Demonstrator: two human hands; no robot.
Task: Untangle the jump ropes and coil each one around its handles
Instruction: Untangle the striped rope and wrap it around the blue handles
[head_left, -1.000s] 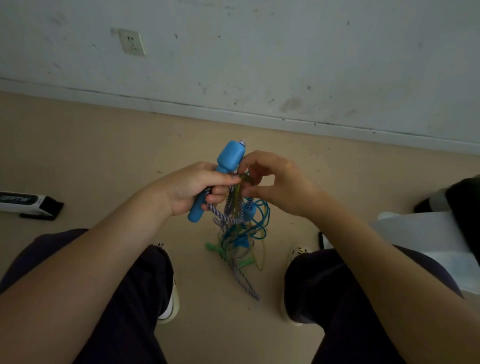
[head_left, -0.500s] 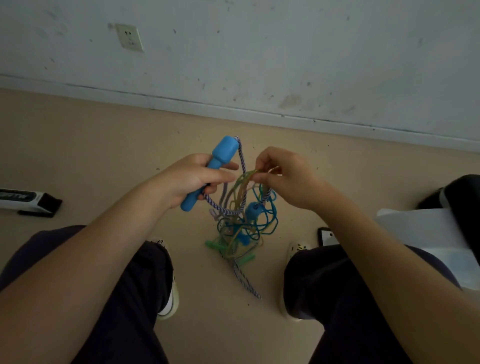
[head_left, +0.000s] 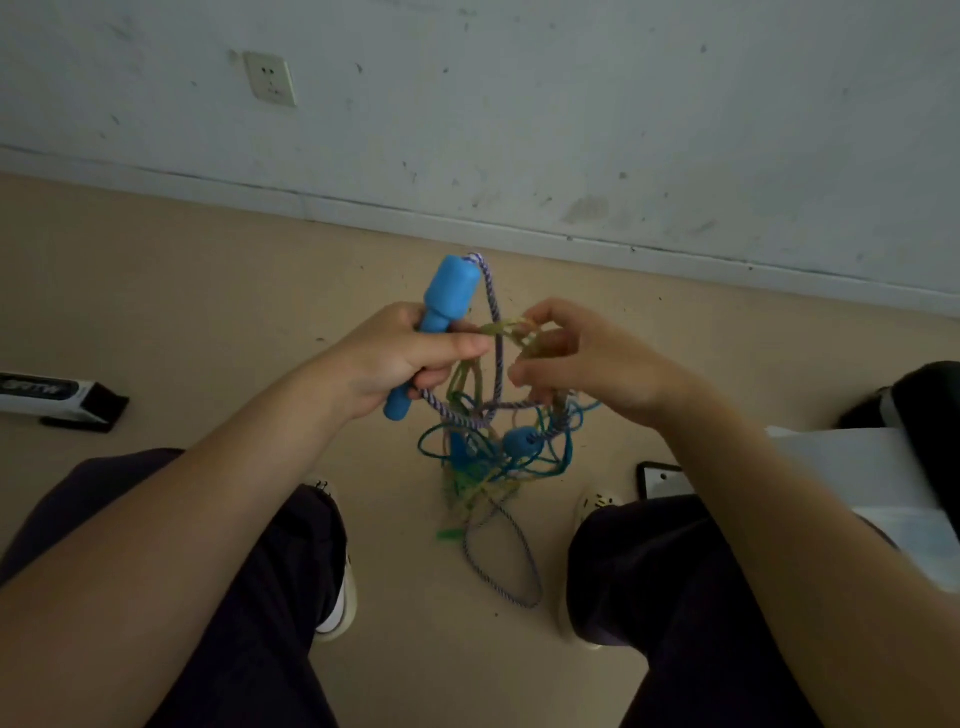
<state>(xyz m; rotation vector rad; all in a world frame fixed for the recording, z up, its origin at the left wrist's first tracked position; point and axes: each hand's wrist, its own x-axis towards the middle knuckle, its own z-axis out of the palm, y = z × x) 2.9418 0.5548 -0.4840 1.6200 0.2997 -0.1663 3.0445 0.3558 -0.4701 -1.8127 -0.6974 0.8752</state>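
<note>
Teasing the knot apart, that's my job here: the tangle of jump ropes hangs in mid-air between my knees, its lowest striped loop trailing on the floor. My left hand wraps its fingers round the blue handle, upright, striped rope running off its top. My right hand pinches yellow-green strands between thumb and fingertips. I'd hold the handle steady, lift one strand clear and follow it down rather than tug, or the knot tightens. A second blue handle sits buried low in the tangle; a phone lies beside my right foot.
</note>
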